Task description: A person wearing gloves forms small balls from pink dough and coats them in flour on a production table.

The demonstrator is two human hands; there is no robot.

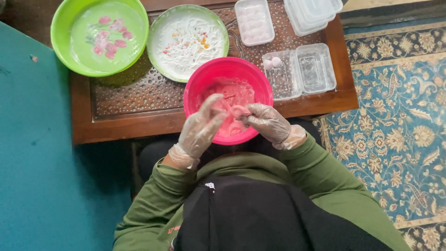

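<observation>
Pink dough lump (239, 112) sits pinched between the gloved fingers of the right hand (269, 122), over the pink bowl (200, 86) at the near edge of the wooden table (139, 116). The left hand (200, 129) is beside it, fingers loosely extended and touching the lump. Beyond stand a floured green plate (158, 28), a green bowl (62, 28) holding pink pieces, and clear plastic trays (320, 69).

Home — patterned rug (399, 135), carved table (139, 100)
</observation>
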